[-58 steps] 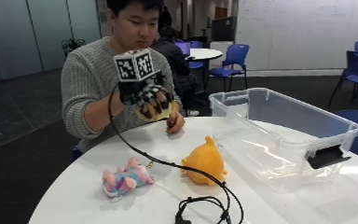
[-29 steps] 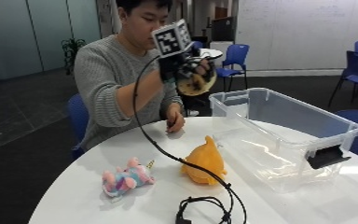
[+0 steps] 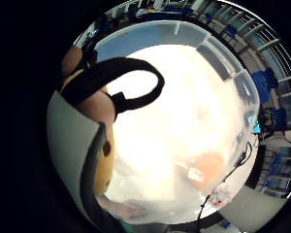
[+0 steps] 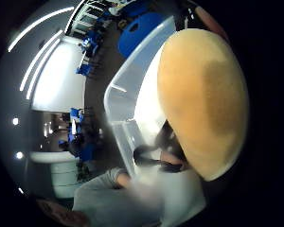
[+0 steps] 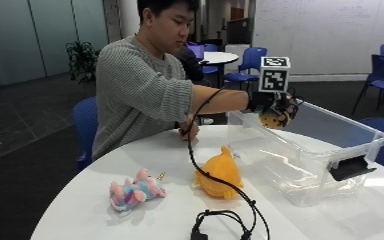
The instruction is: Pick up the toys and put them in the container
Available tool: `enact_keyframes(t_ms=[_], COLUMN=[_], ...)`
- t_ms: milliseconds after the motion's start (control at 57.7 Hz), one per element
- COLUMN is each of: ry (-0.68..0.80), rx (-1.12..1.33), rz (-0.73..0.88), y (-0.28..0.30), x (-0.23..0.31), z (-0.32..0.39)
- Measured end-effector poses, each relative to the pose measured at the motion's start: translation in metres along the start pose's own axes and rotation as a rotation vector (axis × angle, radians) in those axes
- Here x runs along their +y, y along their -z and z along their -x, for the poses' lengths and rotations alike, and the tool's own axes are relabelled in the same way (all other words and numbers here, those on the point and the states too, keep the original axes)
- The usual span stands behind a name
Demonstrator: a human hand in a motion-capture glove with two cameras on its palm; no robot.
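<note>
A round tan plush toy (image 5: 272,119) is gripped in the gloved right hand (image 5: 276,106), fingers curled round it, right above the clear plastic container (image 5: 352,145). Below and back toward the person, an orange plush (image 5: 220,173) and a pastel unicorn toy (image 5: 135,190) are left lying on the white table (image 5: 79,210).

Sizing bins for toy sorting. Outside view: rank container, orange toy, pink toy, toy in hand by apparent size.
1. Clear container
2. Orange toy
3. Pink toy
4. Tan toy held by the gloved right hand: mostly hidden by fingers and farther away, so its rank is unsure.
</note>
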State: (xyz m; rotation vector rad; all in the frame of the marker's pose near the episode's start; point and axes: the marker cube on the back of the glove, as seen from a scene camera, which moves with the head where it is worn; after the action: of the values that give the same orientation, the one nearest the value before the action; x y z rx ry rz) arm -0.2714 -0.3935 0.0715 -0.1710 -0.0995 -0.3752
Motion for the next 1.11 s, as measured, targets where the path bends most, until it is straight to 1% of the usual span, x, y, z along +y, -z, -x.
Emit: enact_keyframes(t_ms=[87, 139, 173, 485, 571, 641, 762, 831, 900, 952, 987, 1039, 1108], ry=[-0.036, -0.018, -0.01, 0.018, 0.023, 0.019, -0.008, 0.019, 0.06, 0.074, 0.017, -0.131, -0.216], rx=[0.058, 0.077, 0.074, 0.008, 0.002, 0.003, -0.028, 0.089, 0.0, 0.079, 0.125, 0.101, 0.055], rz=[0.116, 0.174, 0.186, 0.149, 0.116, 0.065, -0.068, -0.123, -0.138, -0.166, -0.206, -0.235, -0.163], y=[-0.026, -0.032, -0.032, -0.014, 0.002, 0.028, 0.096, 0.128, 0.145, 0.145, 0.142, 0.138, 0.116], x=[-0.008, -0.01, -0.011, -0.007, -0.004, 0.004, 0.039, 0.073, 0.119, 0.152, 0.169, 0.181, 0.185], z=[0.003, 0.002, 0.003, 0.005, 0.004, -0.001, -0.037, -0.088, -0.112, -0.138, -0.159, -0.19, -0.215])
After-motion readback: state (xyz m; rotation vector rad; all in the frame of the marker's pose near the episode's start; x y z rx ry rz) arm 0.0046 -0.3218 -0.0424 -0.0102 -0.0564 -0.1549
